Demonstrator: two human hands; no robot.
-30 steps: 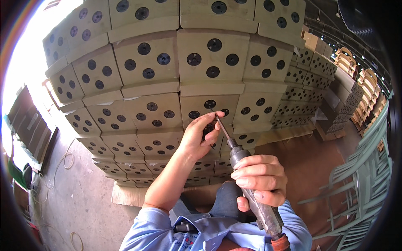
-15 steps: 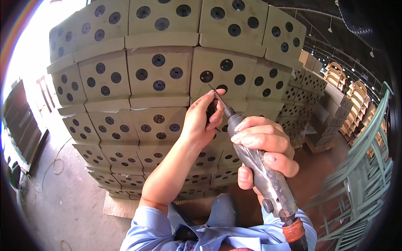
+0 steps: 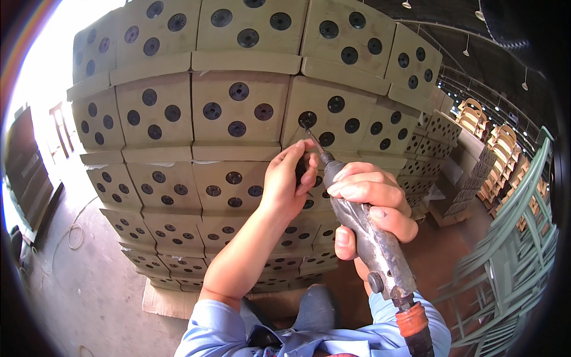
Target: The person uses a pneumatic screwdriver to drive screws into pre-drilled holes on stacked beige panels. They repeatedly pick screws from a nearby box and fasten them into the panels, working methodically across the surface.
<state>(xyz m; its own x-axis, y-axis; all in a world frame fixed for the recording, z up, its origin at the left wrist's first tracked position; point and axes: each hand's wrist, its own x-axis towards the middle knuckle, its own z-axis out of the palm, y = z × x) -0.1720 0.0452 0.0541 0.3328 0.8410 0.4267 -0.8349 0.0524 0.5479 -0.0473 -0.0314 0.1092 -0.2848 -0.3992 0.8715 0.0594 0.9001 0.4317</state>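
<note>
My right hand [image 3: 375, 199] is wrapped round a worn grey power screwdriver [image 3: 380, 256] with an orange-red collar at its rear. Its long thin bit [image 3: 314, 140] points up and left, the tip at a black round disc [image 3: 307, 119] on a tan panel [image 3: 285, 95]. Just below that disc, my left hand [image 3: 285, 181] has thumb and forefinger pinched close beside the bit. Small black screws [image 3: 302, 169] are partly hidden in its curled fingers, one pointed end sticking out below. Whether a screw sits at the bit's tip is too small to tell.
Tan panels with black discs are stacked high in front of me on a pallet board [image 3: 163, 300]. Green metal frames [image 3: 505, 256] stand close on the right. Wooden chair parts [image 3: 505, 149] are piled farther back. A thin hose [image 3: 74, 235] lies on the left floor.
The screwdriver's bit has moved up to the black disc, from just below it. Both hands keep their holds, and the whole view has shifted slightly.
</note>
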